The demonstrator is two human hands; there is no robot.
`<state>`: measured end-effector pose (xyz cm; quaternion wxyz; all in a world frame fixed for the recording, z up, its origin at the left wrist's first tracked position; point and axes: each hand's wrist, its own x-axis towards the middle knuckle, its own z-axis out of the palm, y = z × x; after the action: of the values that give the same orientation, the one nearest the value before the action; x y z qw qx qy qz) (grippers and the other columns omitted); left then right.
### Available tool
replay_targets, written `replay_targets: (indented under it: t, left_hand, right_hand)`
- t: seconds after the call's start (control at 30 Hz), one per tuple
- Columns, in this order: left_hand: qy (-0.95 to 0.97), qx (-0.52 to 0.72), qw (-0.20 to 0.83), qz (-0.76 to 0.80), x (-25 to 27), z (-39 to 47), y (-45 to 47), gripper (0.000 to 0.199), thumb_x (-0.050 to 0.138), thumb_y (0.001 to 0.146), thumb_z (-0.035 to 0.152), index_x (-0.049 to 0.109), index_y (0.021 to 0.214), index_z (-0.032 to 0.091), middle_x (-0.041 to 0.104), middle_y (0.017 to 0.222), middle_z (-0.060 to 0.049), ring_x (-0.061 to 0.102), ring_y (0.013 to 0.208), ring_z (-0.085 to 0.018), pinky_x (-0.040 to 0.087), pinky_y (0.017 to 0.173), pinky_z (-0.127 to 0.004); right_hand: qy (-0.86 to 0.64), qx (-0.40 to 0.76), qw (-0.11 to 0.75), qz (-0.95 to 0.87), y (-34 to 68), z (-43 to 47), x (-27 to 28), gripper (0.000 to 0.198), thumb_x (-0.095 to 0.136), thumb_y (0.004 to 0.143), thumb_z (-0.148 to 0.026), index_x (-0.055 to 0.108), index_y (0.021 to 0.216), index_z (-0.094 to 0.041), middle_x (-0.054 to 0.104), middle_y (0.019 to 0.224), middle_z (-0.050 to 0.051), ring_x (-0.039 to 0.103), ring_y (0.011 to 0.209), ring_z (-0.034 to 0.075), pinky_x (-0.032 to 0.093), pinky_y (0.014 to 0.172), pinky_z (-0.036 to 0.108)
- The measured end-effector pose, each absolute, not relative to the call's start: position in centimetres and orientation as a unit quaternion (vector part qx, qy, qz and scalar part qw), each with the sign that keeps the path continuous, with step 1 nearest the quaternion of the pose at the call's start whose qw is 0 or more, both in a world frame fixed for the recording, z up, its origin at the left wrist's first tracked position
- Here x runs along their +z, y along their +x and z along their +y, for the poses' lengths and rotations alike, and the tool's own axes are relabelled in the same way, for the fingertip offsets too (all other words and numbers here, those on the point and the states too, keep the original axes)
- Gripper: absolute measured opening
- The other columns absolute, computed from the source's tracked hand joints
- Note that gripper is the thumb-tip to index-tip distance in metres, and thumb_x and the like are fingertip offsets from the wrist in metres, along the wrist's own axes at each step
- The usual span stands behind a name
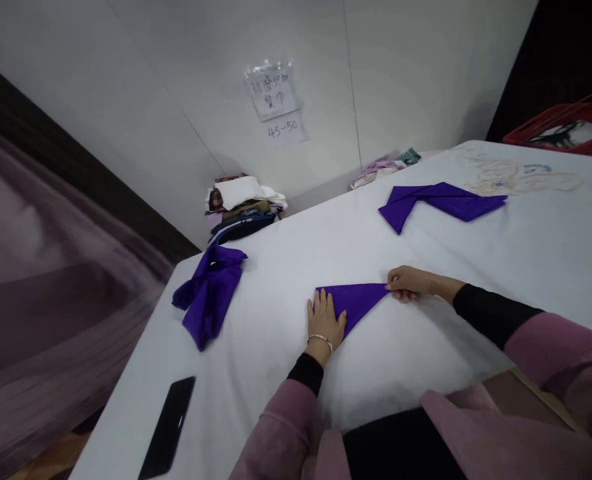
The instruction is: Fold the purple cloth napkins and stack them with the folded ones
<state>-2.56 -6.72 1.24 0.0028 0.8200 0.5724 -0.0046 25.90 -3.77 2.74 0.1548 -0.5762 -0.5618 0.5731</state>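
A purple cloth napkin (360, 300), folded into a triangle, lies on the white-covered table (271, 387) in front of me. My left hand (326, 321) rests flat on its left part with the fingers spread, hiding some of that edge. At the napkin's right tip, my right hand (405, 283) pinches the corner between thumb and finger. Farther back on the right lies another purple napkin (439, 197), folded into a long bent shape. On the left sits a loose, crumpled heap of purple cloth (211, 297).
A black phone (169, 427) lies at the table's lower left. Beyond the back edge are a pile of folded clothes (243, 207) and more cloth (379, 170). A red basket (561, 133) stands at the far right. Handwritten paper signs (275, 93) hang on the wall.
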Motion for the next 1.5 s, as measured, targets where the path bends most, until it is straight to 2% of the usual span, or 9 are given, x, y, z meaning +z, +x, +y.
replay_targets:
  t: [0.3, 0.6, 0.83, 1.03, 1.17, 1.27, 1.4, 1.5]
  left_hand:
    - [0.82, 0.006, 0.003, 0.573, 0.6, -7.5, -2.7, 0.068, 0.019, 0.091, 0.051, 0.031, 0.139, 0.005, 0.023, 0.149, -0.015, 0.01, 0.139, -0.027, 0.012, 0.113, -0.048]
    - [0.817, 0.003, 0.012, 0.576, 0.3, -7.4, -2.7, 0.066, 0.021, 0.09, 0.05, 0.028, 0.141, 0.008, 0.024, 0.149, -0.014, 0.009, 0.139, -0.027, 0.012, 0.113, -0.048]
    - [0.819, 0.002, 0.015, 0.574, 0.7, -7.4, -2.7, 0.066, 0.021, 0.091, 0.049, 0.03, 0.14, 0.006, 0.025, 0.149, -0.014, 0.013, 0.139, -0.026, 0.011, 0.113, -0.047]
    - [0.816, 0.002, 0.016, 0.578, 0.9, -7.4, -2.7, 0.065, 0.022, 0.09, 0.048, 0.03, 0.14, 0.007, 0.024, 0.149, -0.014, 0.013, 0.139, -0.026, 0.012, 0.113, -0.047]
    - [0.817, 0.002, 0.019, 0.576, 0.9, -7.3, -2.7, 0.065, 0.022, 0.09, 0.048, 0.03, 0.14, 0.007, 0.024, 0.149, -0.014, 0.012, 0.139, -0.026, 0.011, 0.113, -0.046]
    - [0.816, 0.003, 0.021, 0.578, 1.0, -7.4, -2.7, 0.065, 0.022, 0.09, 0.048, 0.03, 0.14, 0.007, 0.024, 0.149, -0.014, 0.013, 0.139, -0.026, 0.011, 0.113, -0.046]
    - [0.815, 0.006, 0.024, 0.579, 1.1, -7.4, -2.6, 0.065, 0.023, 0.09, 0.047, 0.029, 0.14, 0.007, 0.023, 0.149, -0.014, 0.013, 0.139, -0.026, 0.011, 0.113, -0.046]
    - [0.814, 0.01, 0.021, 0.58, 1.2, -7.4, -2.6, 0.064, 0.024, 0.09, 0.047, 0.03, 0.14, 0.007, 0.022, 0.15, -0.013, 0.012, 0.139, -0.026, 0.011, 0.113, -0.046]
  right_hand:
    - [-0.587, 0.556, 0.13, -0.573, 25.8, -3.4, 1.8, 0.027, 0.062, 0.071, -0.042, 0.049, 0.065, -0.019, 0.061, 0.058, 0.002, 0.055, 0.043, 0.011, 0.029, 0.034, 0.02]
    - [-0.592, 0.541, 0.122, -0.584, 26.4, -3.5, 1.4, 0.018, 0.059, 0.071, -0.035, 0.052, 0.069, -0.019, 0.061, 0.053, 0.001, 0.055, 0.04, 0.012, 0.031, 0.035, 0.022]
    - [-0.617, 0.532, 0.112, -0.57, 26.4, -3.8, 2.1, 0.015, 0.056, 0.071, -0.029, 0.052, 0.062, -0.018, 0.064, 0.056, 0.003, 0.056, 0.042, 0.012, 0.033, 0.036, 0.021]
    - [-0.628, 0.534, 0.122, -0.552, 26.3, -4.1, 2.3, 0.009, 0.057, 0.068, -0.026, 0.055, 0.068, -0.017, 0.066, 0.061, 0.005, 0.057, 0.043, 0.013, 0.031, 0.035, 0.02]
    - [-0.616, 0.552, 0.14, -0.543, 26.6, -4.5, 2.5, 0.016, 0.057, 0.07, -0.029, 0.057, 0.081, -0.017, 0.066, 0.064, 0.004, 0.057, 0.046, 0.013, 0.032, 0.036, 0.021]
    - [-0.622, 0.504, 0.157, -0.578, 26.5, -4.6, 3.0, 0.024, 0.056, 0.073, -0.035, 0.059, 0.09, -0.019, 0.066, 0.07, 0.004, 0.059, 0.053, 0.014, 0.037, 0.043, 0.023]
    - [-0.654, 0.322, 0.17, -0.663, 25.7, -4.1, 3.5, 0.029, 0.061, 0.071, -0.037, 0.065, 0.093, -0.019, 0.067, 0.09, 0.007, 0.061, 0.08, 0.021, 0.045, 0.069, 0.029]
    - [-0.636, 0.305, 0.149, -0.693, 24.6, -3.6, 3.4, 0.035, 0.061, 0.072, -0.037, 0.065, 0.101, -0.018, 0.065, 0.1, 0.008, 0.059, 0.089, 0.023, 0.044, 0.077, 0.03]
